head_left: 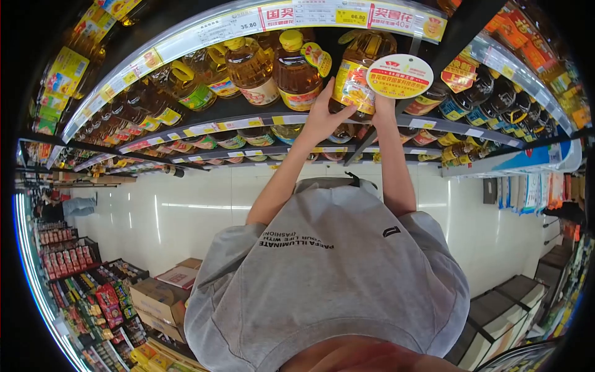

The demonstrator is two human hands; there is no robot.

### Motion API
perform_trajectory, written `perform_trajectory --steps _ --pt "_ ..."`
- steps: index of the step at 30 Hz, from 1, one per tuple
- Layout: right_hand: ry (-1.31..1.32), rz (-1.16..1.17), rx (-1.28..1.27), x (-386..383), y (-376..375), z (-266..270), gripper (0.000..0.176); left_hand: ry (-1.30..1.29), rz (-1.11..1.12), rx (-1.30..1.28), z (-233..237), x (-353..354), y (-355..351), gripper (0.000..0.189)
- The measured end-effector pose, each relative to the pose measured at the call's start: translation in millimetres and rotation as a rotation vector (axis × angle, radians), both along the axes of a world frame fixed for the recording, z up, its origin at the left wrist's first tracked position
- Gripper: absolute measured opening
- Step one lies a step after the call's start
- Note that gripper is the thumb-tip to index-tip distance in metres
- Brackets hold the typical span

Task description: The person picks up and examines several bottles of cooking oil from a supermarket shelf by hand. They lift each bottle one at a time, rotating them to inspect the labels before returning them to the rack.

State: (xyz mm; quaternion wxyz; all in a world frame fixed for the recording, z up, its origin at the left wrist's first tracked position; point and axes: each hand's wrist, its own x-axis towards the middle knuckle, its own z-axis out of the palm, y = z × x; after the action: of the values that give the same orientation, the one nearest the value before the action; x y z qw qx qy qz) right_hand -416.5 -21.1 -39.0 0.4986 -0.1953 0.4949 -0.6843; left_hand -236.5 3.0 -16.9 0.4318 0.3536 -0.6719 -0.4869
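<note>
An oil bottle with a yellow and red label is upright at the shelf edge, between my two hands. My left hand holds its left side, the thumb across the lower front. On its right side is my right hand, its fingers mostly hidden by a round white and red tag. Just left of my left hand stands another oil bottle with a yellow cap, and beside that one more yellow-capped bottle.
Price strips run along the shelf above, and a lower shelf edge passes under the bottles. Dark bottles stand to the right. Behind me are a cardboard box, stacked cartons and a person's legs.
</note>
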Motion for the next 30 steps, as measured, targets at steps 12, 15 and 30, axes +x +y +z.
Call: perform_trajectory --steps 12,15,30 --pt "0.348 -0.063 -0.4 30 -77 50 0.09 0.137 0.076 0.397 -54 120 100 0.041" --pt "0.519 0.063 -0.604 15 -123 13 0.072 0.015 0.402 0.519 -60 166 132 0.038" --pt "0.874 0.01 -0.546 -6 -183 -12 0.065 0.035 0.595 0.784 -78 173 166 0.045"
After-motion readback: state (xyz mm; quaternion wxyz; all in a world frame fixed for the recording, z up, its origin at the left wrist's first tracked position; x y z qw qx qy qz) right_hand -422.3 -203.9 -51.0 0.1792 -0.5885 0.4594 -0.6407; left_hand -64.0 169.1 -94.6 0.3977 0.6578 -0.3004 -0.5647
